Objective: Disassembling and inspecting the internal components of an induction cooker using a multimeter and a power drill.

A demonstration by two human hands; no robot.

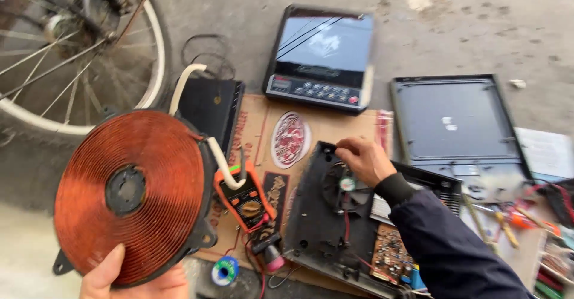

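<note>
My left hand (pixel 134 278) holds up a round copper coil disc (pixel 131 194) on a black frame, at the lower left; a white sleeved wire (pixel 222 164) runs from its rim. My right hand (pixel 365 158), in a dark sleeve, rests on the far edge of an opened black cooker base (pixel 326 221), fingers closed by the fan (pixel 345 185). A circuit board (pixel 391 254) sits inside that base. An orange multimeter (pixel 246 200) lies between the coil and the base.
An intact induction cooker (pixel 323 57) and a black top panel (pixel 457 123) lie on the concrete beyond. A bicycle wheel (pixel 78 54) stands at upper left. Cardboard (pixel 257 132), a solder spool (pixel 225 269) and tools (pixel 514 218) at right surround the work.
</note>
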